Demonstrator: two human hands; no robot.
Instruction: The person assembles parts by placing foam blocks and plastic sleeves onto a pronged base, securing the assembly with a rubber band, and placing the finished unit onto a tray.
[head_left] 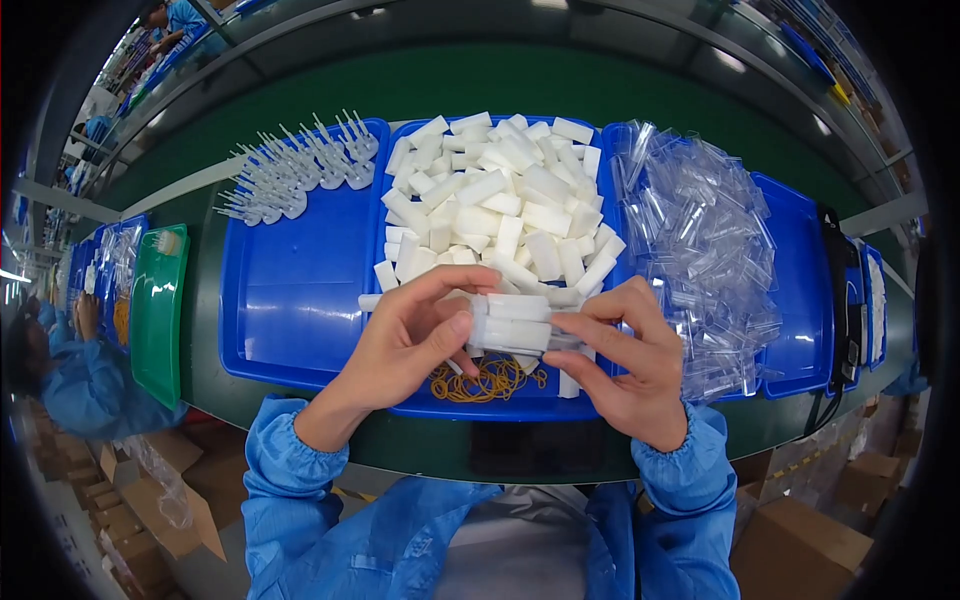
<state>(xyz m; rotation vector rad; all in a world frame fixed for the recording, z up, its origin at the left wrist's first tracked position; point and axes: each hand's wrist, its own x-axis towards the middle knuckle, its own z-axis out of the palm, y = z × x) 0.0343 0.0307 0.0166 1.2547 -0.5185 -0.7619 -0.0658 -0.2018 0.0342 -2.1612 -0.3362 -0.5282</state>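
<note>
In front of me, over the near part of the middle blue tray (440, 408), both hands hold a small bundle of white blocks with clear plastic around them (517, 310). My left hand (400, 335) is curled about its left end, thumb in front. At the right end, my right hand (635, 365) pinches it between thumb and fingers. Under the bundle lie tan rubber bands (480, 381), partly hidden by my hands. Beyond it rises a heap of white foam-like blocks (500, 190).
The left blue tray (300, 300) carries white parts with thin spikes (300, 172) at its back. Clear plastic sleeves (700, 260) heap up on the right. A green tray (158, 310) and a blue-sleeved person (95, 375) are at far left. Cardboard boxes (805, 550) stand below.
</note>
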